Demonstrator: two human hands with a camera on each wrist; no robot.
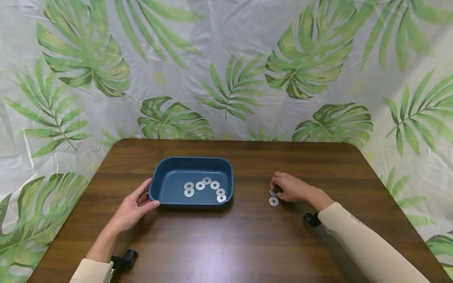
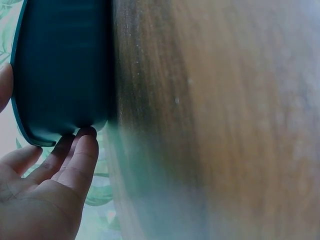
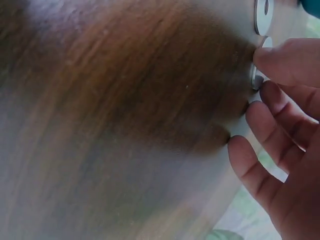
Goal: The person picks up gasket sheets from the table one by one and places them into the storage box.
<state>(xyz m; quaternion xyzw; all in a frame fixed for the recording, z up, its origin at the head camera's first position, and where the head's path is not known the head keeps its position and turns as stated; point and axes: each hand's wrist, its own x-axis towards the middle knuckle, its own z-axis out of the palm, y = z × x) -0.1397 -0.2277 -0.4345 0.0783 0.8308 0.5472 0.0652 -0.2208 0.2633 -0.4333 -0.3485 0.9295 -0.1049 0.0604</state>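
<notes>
A blue rectangular tray [image 1: 191, 205] stands on the left part of the table and contains several flat metal washers [image 1: 189, 193]. My left hand [image 1: 131, 210] holds its near left corner, thumb at the front rim and fingers against the left side, as the left wrist view also shows: fingertips touch the dark wall of the tray [image 2: 65, 75]. On the table to the right, my right hand [image 1: 291, 188] pinches a washer [image 3: 256, 79] between thumb and fingers, partly hidden by them. Another washer [image 1: 273, 201] lies flat just in front of that hand.
The brown wooden table [image 1: 230, 243] has rounded far corners. Behind it hangs a pale cloth [image 1: 240, 39] printed with green leaves. A black wrist camera [image 1: 124, 260] is strapped to the left wrist, another black camera [image 1: 311, 220] to the right.
</notes>
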